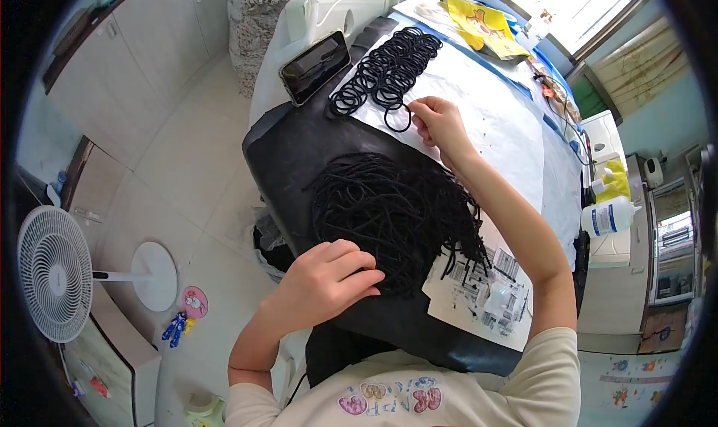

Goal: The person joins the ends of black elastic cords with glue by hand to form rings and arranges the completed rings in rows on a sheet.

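My right hand [441,124] pinches a black elastic hair tie [397,118] between thumb and fingertips, at the near end of overlapping rows of similar black rings [396,64] on a white sheet. At the near left edge of a large tangled pile of black cords [366,210], my left hand [333,277] has its fingers curled together, with the fingertips against the pile. Anything between those fingers is hidden by the hand and the dark cords. The pile lies on a black cover [288,150].
A phone [315,66] leans at the table's left edge. Printed paper [479,292] with black bits lies right of the pile. Farther off are a yellow bag [485,27] and a white bottle [609,216]. A white fan [56,277] stands at left.
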`<action>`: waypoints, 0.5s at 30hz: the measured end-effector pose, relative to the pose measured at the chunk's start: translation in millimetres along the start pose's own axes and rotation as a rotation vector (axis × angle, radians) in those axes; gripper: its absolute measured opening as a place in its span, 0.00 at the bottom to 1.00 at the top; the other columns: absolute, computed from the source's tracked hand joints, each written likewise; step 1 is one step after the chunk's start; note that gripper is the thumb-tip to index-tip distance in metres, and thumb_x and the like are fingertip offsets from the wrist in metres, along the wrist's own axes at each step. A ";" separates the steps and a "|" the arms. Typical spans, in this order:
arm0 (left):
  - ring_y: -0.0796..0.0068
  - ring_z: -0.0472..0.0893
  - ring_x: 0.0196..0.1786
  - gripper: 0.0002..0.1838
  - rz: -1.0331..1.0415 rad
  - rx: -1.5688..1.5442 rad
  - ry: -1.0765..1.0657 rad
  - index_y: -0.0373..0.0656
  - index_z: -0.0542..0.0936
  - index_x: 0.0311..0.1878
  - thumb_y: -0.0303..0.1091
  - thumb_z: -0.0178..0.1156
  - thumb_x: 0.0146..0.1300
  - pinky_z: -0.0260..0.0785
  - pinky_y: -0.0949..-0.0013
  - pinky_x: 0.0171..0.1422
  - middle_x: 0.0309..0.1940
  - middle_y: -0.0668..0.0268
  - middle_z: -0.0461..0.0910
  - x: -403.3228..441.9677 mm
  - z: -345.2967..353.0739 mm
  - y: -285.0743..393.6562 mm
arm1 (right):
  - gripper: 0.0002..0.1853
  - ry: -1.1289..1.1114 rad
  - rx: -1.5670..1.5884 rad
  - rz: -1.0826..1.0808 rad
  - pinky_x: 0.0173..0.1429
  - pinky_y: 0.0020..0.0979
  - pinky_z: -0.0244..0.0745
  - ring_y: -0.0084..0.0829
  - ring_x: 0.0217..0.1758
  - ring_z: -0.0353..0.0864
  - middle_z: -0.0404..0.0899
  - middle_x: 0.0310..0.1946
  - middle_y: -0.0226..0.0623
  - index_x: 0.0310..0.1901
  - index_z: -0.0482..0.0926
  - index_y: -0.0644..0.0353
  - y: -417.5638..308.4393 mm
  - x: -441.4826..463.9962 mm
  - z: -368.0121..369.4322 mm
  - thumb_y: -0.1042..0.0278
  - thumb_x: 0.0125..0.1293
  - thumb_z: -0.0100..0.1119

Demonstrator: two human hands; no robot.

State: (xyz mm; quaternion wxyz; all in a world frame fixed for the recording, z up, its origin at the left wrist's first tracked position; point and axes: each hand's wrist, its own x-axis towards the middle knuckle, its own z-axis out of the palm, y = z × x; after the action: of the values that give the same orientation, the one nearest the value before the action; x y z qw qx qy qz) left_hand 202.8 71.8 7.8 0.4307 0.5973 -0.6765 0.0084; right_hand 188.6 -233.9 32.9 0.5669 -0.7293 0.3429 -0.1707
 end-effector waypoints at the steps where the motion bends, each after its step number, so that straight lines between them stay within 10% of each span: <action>1: 0.66 0.81 0.43 0.14 -0.003 -0.001 0.001 0.43 0.86 0.37 0.34 0.76 0.47 0.77 0.64 0.45 0.38 0.67 0.83 0.0 0.2 0.0 | 0.09 -0.007 0.011 -0.001 0.22 0.21 0.57 0.15 0.19 0.63 0.71 0.21 0.23 0.42 0.82 0.63 -0.2 -1.3 -1.5 0.65 0.71 0.58; 11: 0.66 0.81 0.43 0.13 0.001 -0.002 0.016 0.43 0.86 0.37 0.35 0.76 0.48 0.77 0.63 0.44 0.37 0.67 0.82 0.4 -0.3 -0.1 | 0.08 -0.079 -0.159 -0.097 0.23 0.23 0.65 0.16 0.19 0.69 0.75 0.22 0.26 0.42 0.82 0.65 4.1 -0.3 -10.0 0.68 0.70 0.59; 15: 0.66 0.81 0.43 0.13 0.002 -0.007 0.020 0.43 0.86 0.37 0.34 0.76 0.48 0.77 0.64 0.45 0.37 0.67 0.82 -0.1 -1.8 -0.5 | 0.06 -0.261 -0.646 -0.513 0.30 0.25 0.74 0.18 0.28 0.78 0.78 0.27 0.25 0.43 0.83 0.57 0.5 -5.0 -24.6 0.68 0.67 0.63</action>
State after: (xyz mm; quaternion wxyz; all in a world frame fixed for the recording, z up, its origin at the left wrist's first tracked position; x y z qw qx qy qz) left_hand 204.2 72.7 8.7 0.4396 0.5951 -0.6726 0.0127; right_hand 169.1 -247.9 40.5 0.2871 -0.9465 0.1117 -0.0963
